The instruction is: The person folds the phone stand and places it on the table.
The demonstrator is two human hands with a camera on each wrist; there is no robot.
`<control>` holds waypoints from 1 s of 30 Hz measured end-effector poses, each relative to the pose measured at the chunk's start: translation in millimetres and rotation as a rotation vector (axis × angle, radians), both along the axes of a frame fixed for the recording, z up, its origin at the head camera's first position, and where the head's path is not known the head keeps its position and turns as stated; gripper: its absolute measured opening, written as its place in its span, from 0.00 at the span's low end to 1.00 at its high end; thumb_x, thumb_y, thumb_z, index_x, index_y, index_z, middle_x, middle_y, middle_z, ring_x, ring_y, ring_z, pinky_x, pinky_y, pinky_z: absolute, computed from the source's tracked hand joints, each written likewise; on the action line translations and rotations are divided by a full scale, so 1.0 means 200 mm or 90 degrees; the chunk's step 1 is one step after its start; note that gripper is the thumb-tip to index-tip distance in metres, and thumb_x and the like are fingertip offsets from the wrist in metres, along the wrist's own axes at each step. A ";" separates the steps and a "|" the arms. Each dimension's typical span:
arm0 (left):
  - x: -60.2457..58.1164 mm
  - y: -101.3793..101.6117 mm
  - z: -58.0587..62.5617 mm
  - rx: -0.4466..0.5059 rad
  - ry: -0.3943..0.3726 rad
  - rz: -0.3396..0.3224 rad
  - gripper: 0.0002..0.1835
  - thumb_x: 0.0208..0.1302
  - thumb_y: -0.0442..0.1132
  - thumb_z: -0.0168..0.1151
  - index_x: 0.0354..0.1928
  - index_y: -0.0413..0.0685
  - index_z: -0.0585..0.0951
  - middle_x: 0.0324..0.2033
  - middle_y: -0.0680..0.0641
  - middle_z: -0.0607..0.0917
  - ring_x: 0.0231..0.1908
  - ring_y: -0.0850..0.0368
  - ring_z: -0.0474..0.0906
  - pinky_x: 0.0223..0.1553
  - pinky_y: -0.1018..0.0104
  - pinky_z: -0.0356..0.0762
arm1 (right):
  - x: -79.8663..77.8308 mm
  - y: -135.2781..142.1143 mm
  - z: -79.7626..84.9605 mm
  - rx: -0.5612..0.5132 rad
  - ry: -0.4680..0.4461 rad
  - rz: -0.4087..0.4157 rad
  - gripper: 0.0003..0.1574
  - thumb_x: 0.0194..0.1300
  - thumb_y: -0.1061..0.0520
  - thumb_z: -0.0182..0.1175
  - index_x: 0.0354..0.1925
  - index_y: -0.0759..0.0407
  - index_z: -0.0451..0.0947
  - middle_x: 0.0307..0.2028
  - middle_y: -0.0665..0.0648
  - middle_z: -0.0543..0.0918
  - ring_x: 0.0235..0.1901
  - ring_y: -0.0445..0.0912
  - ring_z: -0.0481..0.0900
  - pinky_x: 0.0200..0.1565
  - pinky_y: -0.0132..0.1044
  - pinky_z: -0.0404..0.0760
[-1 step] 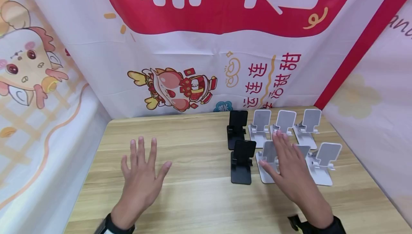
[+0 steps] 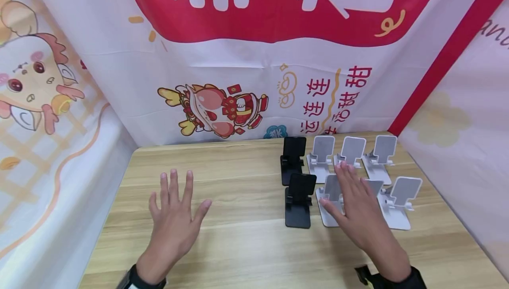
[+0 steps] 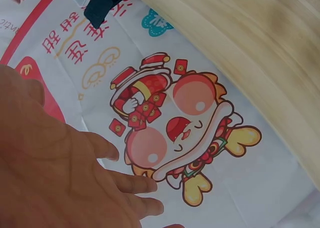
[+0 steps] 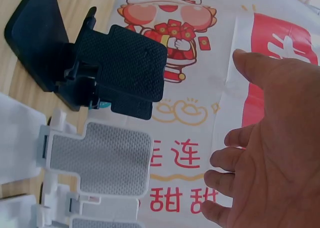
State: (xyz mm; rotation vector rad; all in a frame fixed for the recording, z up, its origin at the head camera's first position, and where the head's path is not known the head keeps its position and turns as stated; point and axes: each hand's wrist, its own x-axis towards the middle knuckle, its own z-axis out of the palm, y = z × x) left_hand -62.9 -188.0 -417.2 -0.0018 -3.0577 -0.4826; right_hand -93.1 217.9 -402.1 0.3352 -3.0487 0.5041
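My left hand is spread over the left part of the table, fingers straight and nothing in them. My right hand, fingers extended, overlaps the white phone stands of the front row and partly hides two of them. Just left of it is a black phone stand, with a second black stand behind it. To the hand's right stands a white phone stand. In the right wrist view the open palm faces the camera, apart from the black stand and a grey-padded white stand.
The phone stands form two rows on the right of the wooden table. Another white stand ends the back row. A printed cloth hangs behind the table, and more printed cloth covers the left side.
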 end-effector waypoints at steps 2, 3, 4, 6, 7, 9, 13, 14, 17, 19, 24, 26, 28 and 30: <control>0.00 -0.01 0.00 0.006 0.001 0.000 0.45 0.78 0.69 0.34 0.82 0.53 0.36 0.80 0.36 0.27 0.78 0.38 0.14 0.70 0.21 0.25 | -0.02 -0.01 0.00 0.000 -0.008 0.004 0.59 0.74 0.27 0.48 0.83 0.54 0.37 0.83 0.61 0.43 0.82 0.59 0.40 0.79 0.66 0.43; 0.00 -0.01 0.00 0.009 -0.001 0.000 0.45 0.78 0.68 0.34 0.82 0.53 0.36 0.80 0.36 0.27 0.78 0.37 0.14 0.70 0.21 0.25 | -0.03 -0.02 0.00 0.000 -0.010 0.006 0.58 0.74 0.28 0.50 0.83 0.55 0.38 0.83 0.61 0.44 0.82 0.59 0.40 0.78 0.66 0.44; 0.01 -0.01 -0.01 0.017 -0.003 -0.001 0.44 0.78 0.68 0.34 0.82 0.52 0.36 0.80 0.35 0.27 0.78 0.37 0.15 0.70 0.21 0.26 | -0.04 -0.04 0.00 0.001 -0.006 0.013 0.57 0.74 0.31 0.53 0.83 0.56 0.41 0.82 0.62 0.47 0.82 0.60 0.43 0.78 0.66 0.47; 0.01 -0.01 -0.01 0.036 -0.007 -0.004 0.44 0.79 0.67 0.33 0.82 0.51 0.36 0.80 0.35 0.28 0.79 0.37 0.16 0.70 0.21 0.26 | -0.09 -0.08 0.00 0.004 0.010 0.030 0.53 0.73 0.37 0.59 0.81 0.59 0.50 0.81 0.64 0.54 0.80 0.61 0.51 0.77 0.66 0.53; 0.01 -0.01 -0.02 0.048 -0.013 -0.007 0.44 0.79 0.67 0.33 0.82 0.50 0.36 0.80 0.35 0.28 0.79 0.37 0.16 0.70 0.21 0.27 | -0.11 -0.11 -0.01 0.005 0.027 0.043 0.50 0.72 0.40 0.62 0.79 0.60 0.55 0.79 0.65 0.58 0.78 0.61 0.56 0.76 0.65 0.57; 0.02 0.00 -0.03 0.073 -0.025 -0.014 0.43 0.80 0.65 0.31 0.82 0.48 0.36 0.81 0.36 0.29 0.79 0.37 0.17 0.72 0.23 0.28 | -0.17 -0.17 -0.02 0.011 0.074 0.076 0.44 0.69 0.46 0.67 0.74 0.63 0.65 0.74 0.67 0.68 0.73 0.62 0.65 0.72 0.63 0.67; 0.04 0.05 -0.06 0.151 -0.068 -0.043 0.43 0.80 0.66 0.27 0.82 0.46 0.35 0.81 0.39 0.30 0.81 0.36 0.26 0.77 0.28 0.35 | -0.27 -0.28 -0.08 0.032 0.134 0.131 0.31 0.63 0.55 0.73 0.61 0.64 0.78 0.57 0.64 0.83 0.57 0.59 0.81 0.59 0.54 0.82; 0.04 0.07 -0.07 0.173 -0.083 -0.051 0.43 0.79 0.66 0.26 0.82 0.47 0.34 0.82 0.40 0.30 0.81 0.37 0.28 0.77 0.30 0.37 | -0.29 -0.30 -0.10 0.041 0.135 0.137 0.27 0.62 0.57 0.74 0.58 0.63 0.80 0.52 0.63 0.85 0.53 0.58 0.83 0.55 0.52 0.84; 0.05 0.13 -0.09 0.241 -0.125 -0.063 0.44 0.78 0.68 0.25 0.82 0.49 0.34 0.82 0.42 0.35 0.81 0.39 0.37 0.78 0.35 0.44 | -0.32 -0.34 -0.14 0.055 0.134 0.139 0.17 0.60 0.63 0.74 0.48 0.61 0.84 0.39 0.57 0.85 0.41 0.52 0.83 0.42 0.46 0.86; 0.05 0.16 -0.10 0.273 -0.139 -0.061 0.43 0.78 0.68 0.27 0.83 0.50 0.38 0.82 0.41 0.42 0.81 0.39 0.43 0.77 0.36 0.49 | -0.33 -0.36 -0.14 0.054 0.149 0.143 0.13 0.59 0.66 0.74 0.43 0.60 0.85 0.35 0.55 0.85 0.37 0.50 0.83 0.35 0.43 0.85; 0.00 0.24 -0.18 0.385 -0.179 -0.079 0.42 0.79 0.64 0.41 0.80 0.40 0.53 0.74 0.35 0.68 0.72 0.39 0.68 0.71 0.39 0.67 | -0.30 -0.46 -0.05 0.024 0.218 0.203 0.12 0.57 0.68 0.74 0.39 0.57 0.86 0.33 0.52 0.86 0.34 0.47 0.81 0.33 0.40 0.83; -0.03 0.27 -0.22 0.469 -0.225 -0.094 0.42 0.78 0.61 0.48 0.78 0.35 0.57 0.67 0.34 0.76 0.67 0.41 0.76 0.67 0.42 0.75 | -0.26 -0.52 0.01 -0.007 0.234 0.227 0.13 0.57 0.66 0.75 0.41 0.56 0.86 0.35 0.50 0.87 0.35 0.45 0.80 0.36 0.38 0.84; -0.07 0.29 -0.26 0.580 -0.280 -0.105 0.38 0.78 0.55 0.52 0.74 0.30 0.61 0.61 0.33 0.81 0.61 0.43 0.81 0.62 0.46 0.80 | -0.21 -0.58 0.07 -0.047 0.248 0.247 0.13 0.58 0.64 0.75 0.43 0.55 0.86 0.37 0.49 0.88 0.37 0.44 0.81 0.38 0.36 0.85; -0.09 0.30 -0.28 0.673 -0.321 -0.106 0.31 0.78 0.46 0.54 0.70 0.27 0.66 0.55 0.34 0.85 0.55 0.46 0.84 0.57 0.50 0.84 | -0.18 -0.64 0.11 -0.080 0.264 0.267 0.14 0.59 0.62 0.75 0.44 0.55 0.87 0.38 0.49 0.88 0.39 0.43 0.81 0.41 0.36 0.86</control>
